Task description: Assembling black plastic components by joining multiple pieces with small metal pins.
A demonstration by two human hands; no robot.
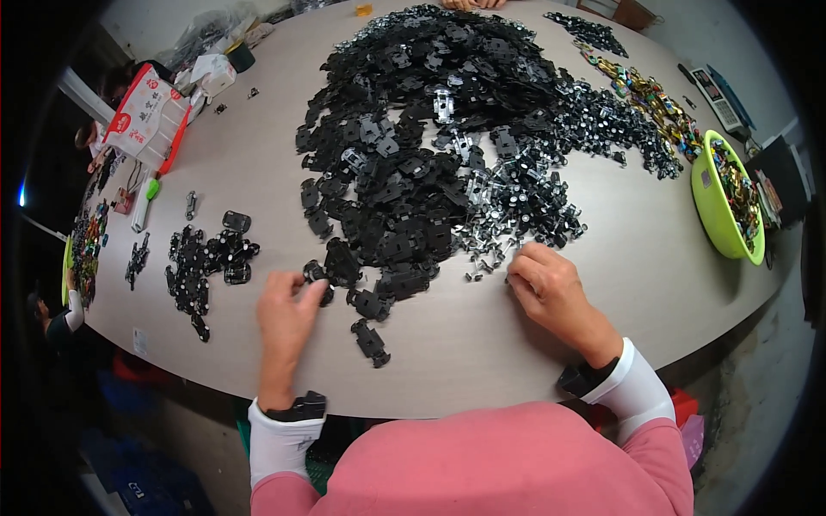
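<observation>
My left hand point(286, 316) is closed, with thumb and fingers pinching a small black toy car chassis point(317, 273) at the near left edge of a big heap of black chassis plates point(400, 193). On the right, my right hand point(552, 288) has its fingers pressed together just above the table, close to a pile of small wheel axles point(525, 206). Whatever lies in that pinch is hidden by the fingers. A loose chassis point(371, 344) rests on the table between my hands. Left of my left hand lies a cluster of chassis with wheels point(198, 267).
A green basket point(707, 185) of colourful car bodies stands at the right, near a phone-like device point(718, 99). Gold and coloured bodies point(650, 90) spread behind it. At the left stand a red-and-white box point(146, 120) and a green-tipped tool point(148, 196). Another person's hands point(473, 3) show at the far edge.
</observation>
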